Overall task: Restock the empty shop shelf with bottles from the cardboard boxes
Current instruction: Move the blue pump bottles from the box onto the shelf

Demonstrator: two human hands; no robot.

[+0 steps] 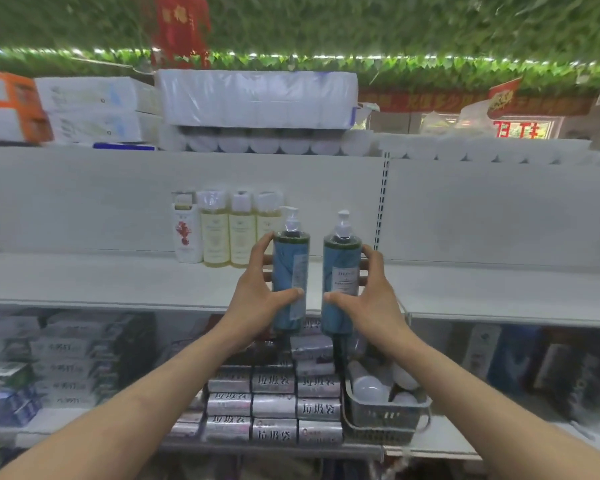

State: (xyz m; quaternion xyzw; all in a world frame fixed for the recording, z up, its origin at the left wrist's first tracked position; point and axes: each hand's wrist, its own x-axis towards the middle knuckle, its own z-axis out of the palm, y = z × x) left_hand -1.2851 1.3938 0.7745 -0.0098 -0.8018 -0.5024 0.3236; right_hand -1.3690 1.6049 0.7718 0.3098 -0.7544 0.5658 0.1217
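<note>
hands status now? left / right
Left hand: closed on left blue pump bottle.
Right hand: closed on right blue pump bottle.

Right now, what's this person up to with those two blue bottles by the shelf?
The person is stocking a shop shelf. The left hand grips one blue pump bottle and the right hand grips a second blue pump bottle, both upright and held at the front edge of the white shelf, not yet set down. Four bottles already stand in a row at the back; the rest of that shelf is bare.
</note>
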